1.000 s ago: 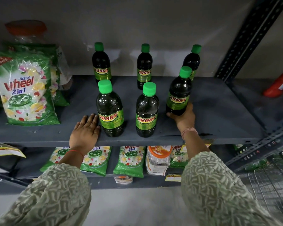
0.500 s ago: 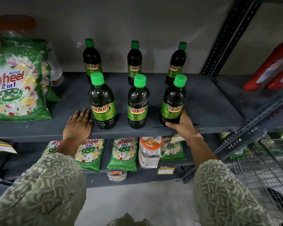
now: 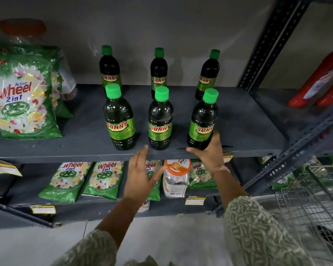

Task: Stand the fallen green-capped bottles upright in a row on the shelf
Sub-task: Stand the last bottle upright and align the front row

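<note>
My left hand hangs spread and empty just below the shelf edge, blurred, holding nothing. My right hand cups the base of the right front bottle, I judge to square it with the other two front bottles, upright near the edge. Three more bottles stand behind by the wall, none fallen.

dark bottles with bright green caps and green-yellow labels on a grey shelf; green flowered packets left, red bottles right; pale leaf-patterned sleeves.
</note>
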Demonstrator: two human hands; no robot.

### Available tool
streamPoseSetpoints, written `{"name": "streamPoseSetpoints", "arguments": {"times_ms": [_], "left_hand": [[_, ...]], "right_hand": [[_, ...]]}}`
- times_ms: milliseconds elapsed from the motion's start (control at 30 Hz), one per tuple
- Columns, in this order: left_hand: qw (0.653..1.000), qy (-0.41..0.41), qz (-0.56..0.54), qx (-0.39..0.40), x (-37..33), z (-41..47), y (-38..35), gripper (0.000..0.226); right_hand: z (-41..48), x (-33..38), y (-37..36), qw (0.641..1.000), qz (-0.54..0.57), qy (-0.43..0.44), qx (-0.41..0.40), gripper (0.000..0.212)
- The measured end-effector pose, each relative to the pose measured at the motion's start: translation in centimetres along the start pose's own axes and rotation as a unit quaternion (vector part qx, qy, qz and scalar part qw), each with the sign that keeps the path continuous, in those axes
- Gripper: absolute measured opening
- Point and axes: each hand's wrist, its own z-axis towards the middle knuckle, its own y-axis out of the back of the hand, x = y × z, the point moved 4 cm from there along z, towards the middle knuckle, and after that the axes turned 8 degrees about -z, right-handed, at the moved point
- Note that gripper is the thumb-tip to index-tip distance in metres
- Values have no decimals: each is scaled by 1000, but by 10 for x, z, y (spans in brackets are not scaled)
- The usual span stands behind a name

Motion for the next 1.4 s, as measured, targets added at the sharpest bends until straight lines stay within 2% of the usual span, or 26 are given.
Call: {"name": "streamPoseSetpoints", "arguments": {"times_ms": [67,133,200,267,367,600,733,833,933,967,1033,1133,1200,1300,1400], "left_hand": [[998,34,-61,-9,-10,20,-15,98],[995,59,-77,-17,-11,40,-24,105],[994,82,-59,-41,-6,55,-26,100],[993,94,-28,-66,-3,65,-25,85],[993,91,-15,-67,0,69,-28,68],[994,74,-16,-84,2,71,-30,67],[995,66,-7,-77,-1,69,-37,67],[995,64,-13,-73,-3,69,-36,67],[997,54,-28,-57,-3,64,-32,73],[996,40,-29,-68,-1,59,-27,73],[990,21,-17,-138,5,43,-12,73],[953,37,-15,-302,19,27,23,88],[940,63,-22,-335,25,33,44,97],[959,82,-15,-271,36,50,57,111],[973,70,-42,-215,43,57,55,112]], "right_hand": [[0,-2,-1,1000,-21,3,-14,79],[1,-6,1,999,-38,9,-10,77],[1,-10,4,998,-53,12,-8,75],[1,-15,10,998,-54,7,-10,71],[3,-23,25,998,-64,-2,-19,65],[11,-47,63,996,-65,-19,-66,63],[14,-55,67,995,-62,-41,-63,66],[14,-55,66,996,-51,-58,-43,73],[0,-48,66,993,-17,-56,-104,104],[-11,-39,63,988,-31,-42,-146,107],[-32,-15,48,978,-53,28,-200,97],[-45,18,13,978,-32,91,-186,78],[-37,26,1,976,-58,90,-192,77],[-25,21,1,968,-77,51,-233,88],[-23,8,5,959,-103,54,-259,83]]}}
